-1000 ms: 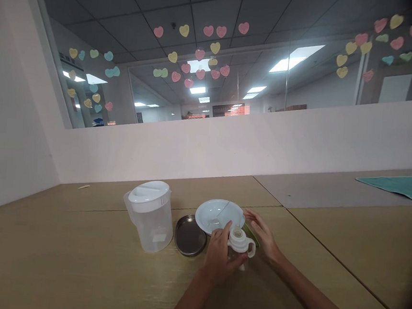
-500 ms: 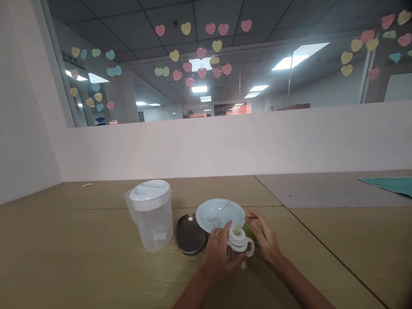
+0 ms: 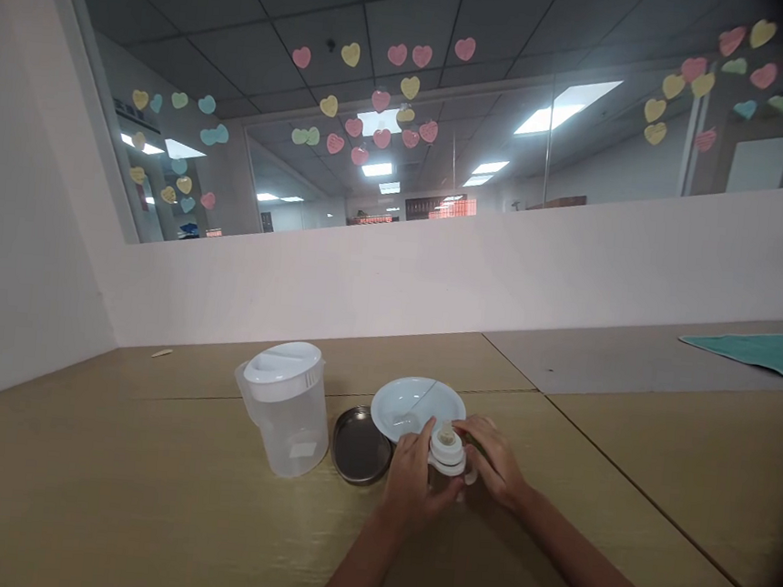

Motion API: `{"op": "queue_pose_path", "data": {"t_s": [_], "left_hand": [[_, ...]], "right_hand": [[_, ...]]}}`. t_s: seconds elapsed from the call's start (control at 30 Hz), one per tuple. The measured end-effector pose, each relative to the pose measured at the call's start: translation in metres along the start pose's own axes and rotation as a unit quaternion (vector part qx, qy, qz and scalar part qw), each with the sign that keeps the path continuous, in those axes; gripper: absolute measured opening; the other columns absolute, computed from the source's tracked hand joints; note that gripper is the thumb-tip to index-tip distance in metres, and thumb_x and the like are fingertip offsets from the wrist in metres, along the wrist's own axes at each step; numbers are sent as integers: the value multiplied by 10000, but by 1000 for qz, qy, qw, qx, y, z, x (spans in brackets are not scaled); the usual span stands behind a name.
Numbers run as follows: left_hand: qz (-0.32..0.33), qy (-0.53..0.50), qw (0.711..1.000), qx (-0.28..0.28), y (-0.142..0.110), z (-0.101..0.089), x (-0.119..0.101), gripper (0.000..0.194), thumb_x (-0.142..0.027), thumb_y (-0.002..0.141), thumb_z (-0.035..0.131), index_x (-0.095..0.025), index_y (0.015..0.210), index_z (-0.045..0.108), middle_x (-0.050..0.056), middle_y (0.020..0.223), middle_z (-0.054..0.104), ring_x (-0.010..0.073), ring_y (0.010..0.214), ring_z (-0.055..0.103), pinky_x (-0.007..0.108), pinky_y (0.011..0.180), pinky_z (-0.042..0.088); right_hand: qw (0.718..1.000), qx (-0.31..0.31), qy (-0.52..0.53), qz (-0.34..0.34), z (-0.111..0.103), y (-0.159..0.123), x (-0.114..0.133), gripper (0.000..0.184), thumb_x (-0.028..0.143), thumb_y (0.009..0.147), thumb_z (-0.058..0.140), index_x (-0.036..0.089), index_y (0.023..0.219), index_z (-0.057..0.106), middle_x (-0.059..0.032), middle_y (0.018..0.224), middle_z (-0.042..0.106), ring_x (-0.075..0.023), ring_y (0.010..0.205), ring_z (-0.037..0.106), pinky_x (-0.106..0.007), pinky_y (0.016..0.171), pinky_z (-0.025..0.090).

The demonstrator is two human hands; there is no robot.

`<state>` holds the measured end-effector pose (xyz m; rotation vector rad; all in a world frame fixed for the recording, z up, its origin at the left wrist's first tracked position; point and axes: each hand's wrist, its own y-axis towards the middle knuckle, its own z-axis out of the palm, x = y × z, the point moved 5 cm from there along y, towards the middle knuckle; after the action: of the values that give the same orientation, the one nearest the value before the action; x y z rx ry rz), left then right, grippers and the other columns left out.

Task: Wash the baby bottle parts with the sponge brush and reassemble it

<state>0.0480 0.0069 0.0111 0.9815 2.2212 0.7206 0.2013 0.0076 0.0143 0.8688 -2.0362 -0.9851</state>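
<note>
A baby bottle (image 3: 447,454) with a white collar, a pale nipple on top and a white side handle stands in front of me, its lower body mostly hidden by my fingers. My left hand (image 3: 411,478) wraps round it from the left, thumb across the near side. From the right, my right hand (image 3: 496,463) closes on the bottle's collar and handle with bent fingers. Just behind the bottle is a pale blue bowl (image 3: 388,403), in which a clear utensil (image 3: 409,419) rests. Left of my left hand lies a dark oval metal dish (image 3: 360,451).
A clear plastic pitcher (image 3: 294,427) with a white lid (image 3: 284,364) stands left of the dish. The tan tabletop (image 3: 175,494) has panel seams. A teal cloth (image 3: 770,352) lies far right; a small pale piece (image 3: 161,353) lies far left, near the wall.
My right hand has moved left from beside the bottle onto its collar and handle. A green thing seen earlier by that hand is now hidden. My left hand keeps its hold.
</note>
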Motion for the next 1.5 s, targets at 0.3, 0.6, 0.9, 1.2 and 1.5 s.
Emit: {"op": "queue_pose_path", "data": {"t_s": [0.3, 0.6, 0.9, 1.2, 1.5], "left_hand": [[-2, -1, 1000, 4, -1, 4, 3, 766, -408, 750, 562, -95, 1363, 226, 151, 1126, 556, 265, 1015, 514, 452, 890, 414], [-14, 2, 1000, 8, -2, 7, 5, 797, -508, 759, 546, -108, 1371, 228, 130, 1065, 572, 252, 971, 509, 438, 877, 418], [-11, 16, 1000, -12, -1, 3, 1, 773, -509, 759, 545, -110, 1360, 267, 137, 1081, 572, 253, 961, 527, 421, 867, 433], [-4, 21, 999, -24, -1, 4, 1, 764, -539, 758, 521, -114, 1352, 295, 136, 1001, 593, 260, 917, 551, 422, 824, 450], [3, 27, 999, -26, -1, 5, -3, 760, -522, 736, 545, -115, 1336, 317, 136, 1037, 593, 258, 935, 548, 414, 836, 453]], "right_hand": [[995, -10, 12, 95, 14, 3, 14, 328, 413, 813, 524, 208, 1068, 545, -80, 1019, 633, -214, 934, 592, -334, 810, 484], [970, -170, 30, 173, 10, -10, 3, 467, 362, 768, 608, 217, 1190, 471, -101, 1172, 584, -231, 1032, 579, -363, 879, 491], [925, -279, 174, 188, -12, -1, 3, 558, 400, 798, 562, 242, 1274, 318, -123, 1183, 538, -242, 1072, 555, -424, 895, 471], [919, -189, 242, 246, -14, 17, -8, 577, 458, 832, 507, 267, 1326, 279, -75, 1144, 568, -197, 990, 597, -364, 904, 468], [941, -54, 211, 257, 6, 16, -21, 590, 499, 825, 495, 252, 1330, 319, -82, 1258, 522, -211, 1124, 519, -372, 980, 404]]}}
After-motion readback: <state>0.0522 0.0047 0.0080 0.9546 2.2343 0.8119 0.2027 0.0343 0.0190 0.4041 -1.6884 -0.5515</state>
